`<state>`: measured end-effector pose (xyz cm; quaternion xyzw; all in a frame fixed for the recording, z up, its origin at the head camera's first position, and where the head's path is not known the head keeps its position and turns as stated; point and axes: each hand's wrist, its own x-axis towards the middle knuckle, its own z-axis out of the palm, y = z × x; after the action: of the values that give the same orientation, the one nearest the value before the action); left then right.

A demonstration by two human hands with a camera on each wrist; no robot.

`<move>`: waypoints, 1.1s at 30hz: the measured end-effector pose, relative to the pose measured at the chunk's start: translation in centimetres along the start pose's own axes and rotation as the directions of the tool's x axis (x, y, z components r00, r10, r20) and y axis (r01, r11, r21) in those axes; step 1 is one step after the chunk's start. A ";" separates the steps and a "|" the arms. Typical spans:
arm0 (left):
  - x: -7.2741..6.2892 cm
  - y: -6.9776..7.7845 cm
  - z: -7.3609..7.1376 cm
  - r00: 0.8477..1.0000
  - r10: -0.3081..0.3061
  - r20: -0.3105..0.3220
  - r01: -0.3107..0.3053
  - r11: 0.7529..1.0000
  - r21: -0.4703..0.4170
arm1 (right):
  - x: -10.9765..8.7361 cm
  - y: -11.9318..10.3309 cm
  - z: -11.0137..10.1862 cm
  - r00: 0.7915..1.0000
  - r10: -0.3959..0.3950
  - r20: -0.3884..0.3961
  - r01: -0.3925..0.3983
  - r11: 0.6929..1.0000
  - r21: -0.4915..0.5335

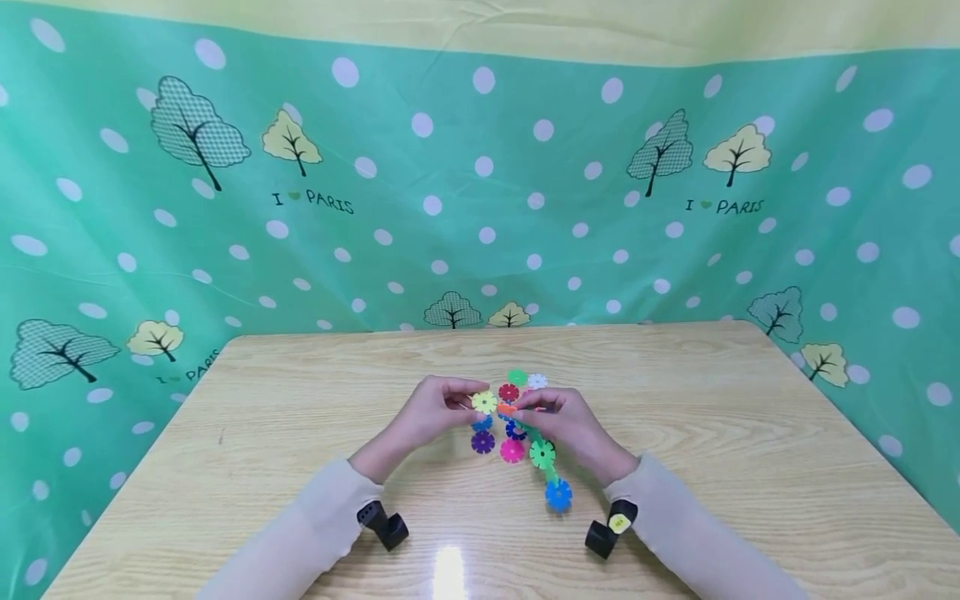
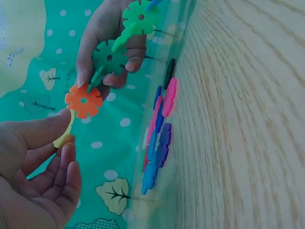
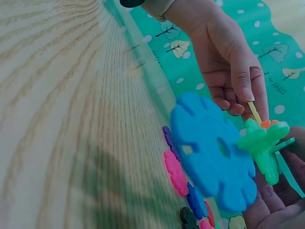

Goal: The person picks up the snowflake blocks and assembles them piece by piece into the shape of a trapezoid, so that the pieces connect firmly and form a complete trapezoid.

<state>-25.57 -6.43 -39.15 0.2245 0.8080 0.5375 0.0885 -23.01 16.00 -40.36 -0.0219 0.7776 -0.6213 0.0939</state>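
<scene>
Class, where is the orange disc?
In the left wrist view, left of centre, the orange disc sits between the yellow disc and the dark green disc.

We see a wood-grain table [image 1: 750, 458], bright glare [image 1: 449, 573] on its near side, a green cloth [image 1: 510, 221] behind — pale dots [image 1: 346, 72], printed trees [image 1: 198, 133], PARIS lettering [image 1: 330, 204], a yellow band [image 1: 570, 29] along its top.
</scene>
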 end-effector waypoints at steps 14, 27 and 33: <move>-0.4 0.1 0.5 0.999 0.004 0.038 -0.004 1.000 -0.002 | -0.1 0.5 -0.2 0.996 -0.075 0.055 0.075 0.997 0.004; -0.4 0.5 0.3 0.996 0.065 0.059 -0.069 0.995 0.066 | -0.3 0.1 -0.5 0.994 -0.073 0.082 0.080 0.993 -0.086; -0.5 0.4 0.2 0.992 0.084 0.090 -0.093 0.991 0.097 | -0.3 -0.1 -0.5 0.993 -0.072 0.093 0.081 0.992 -0.096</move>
<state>-24.93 -6.38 -38.93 0.2871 0.8189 0.4892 0.0875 -22.84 16.49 -40.10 -0.0840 0.8011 -0.5835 0.1036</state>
